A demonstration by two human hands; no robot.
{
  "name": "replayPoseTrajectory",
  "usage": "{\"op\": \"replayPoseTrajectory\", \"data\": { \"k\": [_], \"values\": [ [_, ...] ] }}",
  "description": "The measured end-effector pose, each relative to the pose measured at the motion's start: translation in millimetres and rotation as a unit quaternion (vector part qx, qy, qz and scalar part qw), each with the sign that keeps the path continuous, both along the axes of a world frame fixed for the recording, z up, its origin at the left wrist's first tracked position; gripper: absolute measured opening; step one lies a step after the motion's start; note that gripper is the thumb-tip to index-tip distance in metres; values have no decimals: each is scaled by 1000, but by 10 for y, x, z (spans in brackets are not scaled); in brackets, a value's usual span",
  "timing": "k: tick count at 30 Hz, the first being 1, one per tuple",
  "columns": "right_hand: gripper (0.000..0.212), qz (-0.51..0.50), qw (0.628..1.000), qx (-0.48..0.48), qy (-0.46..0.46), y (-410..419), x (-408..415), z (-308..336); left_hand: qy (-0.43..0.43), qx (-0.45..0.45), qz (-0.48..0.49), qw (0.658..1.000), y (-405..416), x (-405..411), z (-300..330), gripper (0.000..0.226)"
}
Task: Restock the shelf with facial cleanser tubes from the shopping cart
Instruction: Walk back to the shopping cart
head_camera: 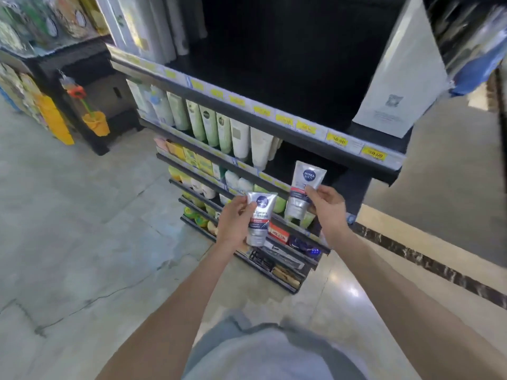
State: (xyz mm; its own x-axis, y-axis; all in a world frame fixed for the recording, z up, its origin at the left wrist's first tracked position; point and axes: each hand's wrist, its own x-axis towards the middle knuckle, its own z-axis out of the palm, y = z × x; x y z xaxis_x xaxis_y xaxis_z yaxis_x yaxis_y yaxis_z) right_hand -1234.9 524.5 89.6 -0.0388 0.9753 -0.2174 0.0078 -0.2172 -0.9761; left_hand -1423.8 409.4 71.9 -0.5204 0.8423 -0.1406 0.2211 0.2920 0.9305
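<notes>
My left hand (234, 220) grips a silver facial cleanser tube (259, 220) with a blue round logo, held upright in front of the lower shelves. My right hand (326, 207) pinches a second silver tube (303, 187) by its side and holds it up near a dark gap (307, 160) at the right end of a row of white and green tubes (236, 133). The black shelf unit (274, 124) has yellow price labels along its rails. The shopping cart is out of view.
The top shelf (288, 64) is mostly dark, with white tubes at its left and a white panel (397, 86) at its right. Lower shelves hold small boxes and jars (279, 234). Another rack with an orange hanging cup (96, 122) stands to the left. The floor is pale tile.
</notes>
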Motion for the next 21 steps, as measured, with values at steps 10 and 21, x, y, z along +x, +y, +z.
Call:
{"op": "replayPoseTrajectory", "data": {
  "k": [10,21],
  "values": [
    [23,-86,986,75,-118,896,-545,-147,-37,25,-47,998,440,-619,-283,19],
    [42,-44,946,146,-286,974,-740,-537,-74,42,-57,995,680,-794,-594,11]
  ]
}}
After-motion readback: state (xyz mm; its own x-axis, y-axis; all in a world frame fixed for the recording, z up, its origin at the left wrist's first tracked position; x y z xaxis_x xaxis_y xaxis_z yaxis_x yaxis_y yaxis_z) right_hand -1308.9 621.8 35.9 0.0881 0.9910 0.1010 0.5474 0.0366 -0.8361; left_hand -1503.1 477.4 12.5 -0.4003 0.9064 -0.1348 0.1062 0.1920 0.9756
